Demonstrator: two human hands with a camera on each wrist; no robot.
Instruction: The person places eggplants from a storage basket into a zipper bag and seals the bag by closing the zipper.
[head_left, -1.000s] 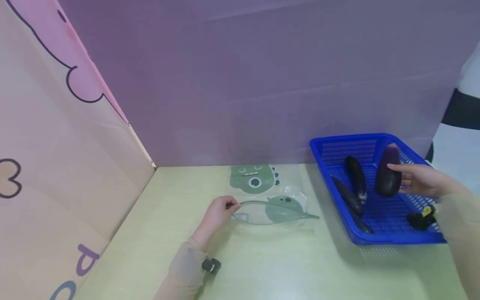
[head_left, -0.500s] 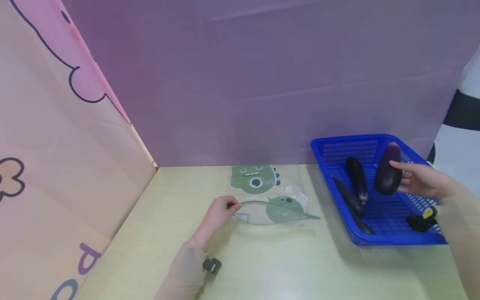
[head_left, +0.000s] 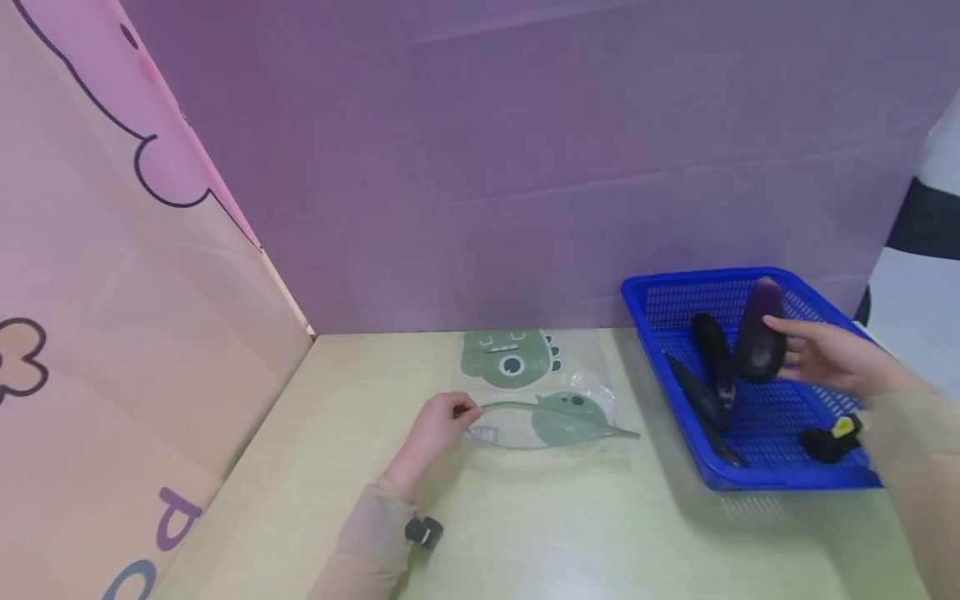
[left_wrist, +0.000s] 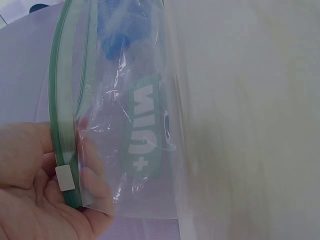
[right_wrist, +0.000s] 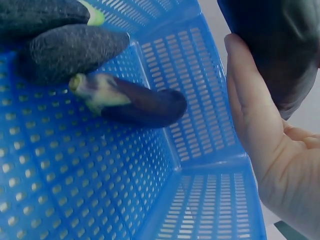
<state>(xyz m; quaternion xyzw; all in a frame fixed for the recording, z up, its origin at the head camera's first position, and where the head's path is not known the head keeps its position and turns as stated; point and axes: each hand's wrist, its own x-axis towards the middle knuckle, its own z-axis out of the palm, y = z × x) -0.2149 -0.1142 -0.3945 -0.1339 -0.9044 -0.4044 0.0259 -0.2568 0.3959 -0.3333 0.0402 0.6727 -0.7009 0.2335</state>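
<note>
My left hand point(head_left: 442, 419) pinches one end of the green zip edge of a clear plastic zip bag point(head_left: 570, 417). The bag lies on the table, its mouth spread apart. In the left wrist view, a pale slider point(left_wrist: 64, 177) sits on the green strip beside the curled fingers. My right hand point(head_left: 828, 354) holds a thick eggplant point(head_left: 761, 337) over the blue basket point(head_left: 795, 478), stem end hidden. Inside the basket lies a slimmer eggplant point(right_wrist: 140, 102) with a pale cap. Next to it are two dark, rough-skinned long vegetables point(right_wrist: 75, 50).
The basket stands at the right of the pale table point(head_left: 540, 525), near the purple backdrop point(head_left: 525, 167). A printed side panel point(head_left: 112, 292) bounds the left. A black wrist device point(head_left: 423, 532) is on the left sleeve.
My right hand has shifted a little left with the eggplant, still above the basket. The left hand and the bag stay in place.
</note>
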